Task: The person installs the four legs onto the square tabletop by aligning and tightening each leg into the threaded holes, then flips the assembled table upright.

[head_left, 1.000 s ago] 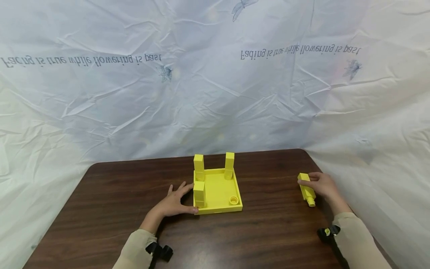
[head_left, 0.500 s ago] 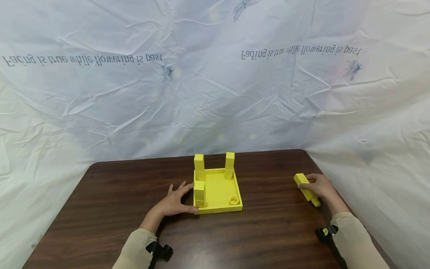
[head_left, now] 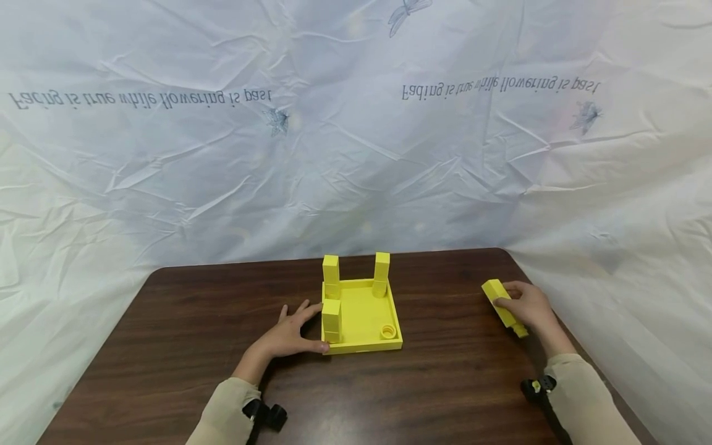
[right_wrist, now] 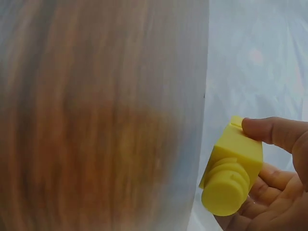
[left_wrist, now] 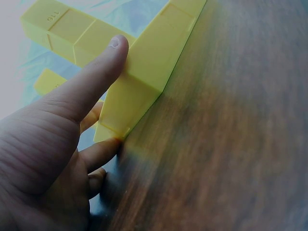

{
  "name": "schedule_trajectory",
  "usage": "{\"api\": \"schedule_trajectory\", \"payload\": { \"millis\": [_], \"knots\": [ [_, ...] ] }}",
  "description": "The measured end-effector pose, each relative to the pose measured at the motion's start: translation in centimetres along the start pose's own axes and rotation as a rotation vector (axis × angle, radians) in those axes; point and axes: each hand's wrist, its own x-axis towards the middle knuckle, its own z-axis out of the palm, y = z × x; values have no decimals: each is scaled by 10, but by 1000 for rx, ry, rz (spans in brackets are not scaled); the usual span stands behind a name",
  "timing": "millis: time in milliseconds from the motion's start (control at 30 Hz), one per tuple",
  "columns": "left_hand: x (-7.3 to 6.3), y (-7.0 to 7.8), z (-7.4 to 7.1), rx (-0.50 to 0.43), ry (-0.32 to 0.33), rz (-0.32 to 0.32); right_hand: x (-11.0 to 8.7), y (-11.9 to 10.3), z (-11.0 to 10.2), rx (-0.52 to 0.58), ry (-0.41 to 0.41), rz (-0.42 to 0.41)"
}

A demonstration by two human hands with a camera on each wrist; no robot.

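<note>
Left of centre on the table lies a shallow square yellow tray (head_left: 361,316). Square posts (head_left: 332,320) stand upright in three of its corners; the near right corner shows a round socket (head_left: 387,332). My left hand (head_left: 286,337) spans the tray's near left corner, thumb on the front wall (left_wrist: 144,62) and fingers at the left side. Over at the right, my right hand (head_left: 531,304) pinches a loose yellow post (head_left: 500,301) between thumb and fingers. Its round threaded end (right_wrist: 225,190) faces the wrist camera, and the block end tilts away toward upper left.
The dark wood-grain table (head_left: 434,383) has its right edge close by the right hand. A wrinkled pale curtain (head_left: 345,154) with printed lettering hangs behind the table and at both sides. Black camera mounts (head_left: 267,415) sit on both wrists.
The loose post in my right hand has turned, its block end swinging left, and has shifted slightly left and away. My left hand and the tray stay in place.
</note>
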Motion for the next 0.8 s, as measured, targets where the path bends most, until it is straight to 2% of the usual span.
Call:
{"api": "schedule_trajectory", "payload": {
  "millis": [433,800],
  "knots": [
    [0,1,-1,0,-3,6,-4,-25,10,70,88,-89],
    [0,1,-1,4,-5,6,-12,-53,11,137,89,-135]
  ]
}}
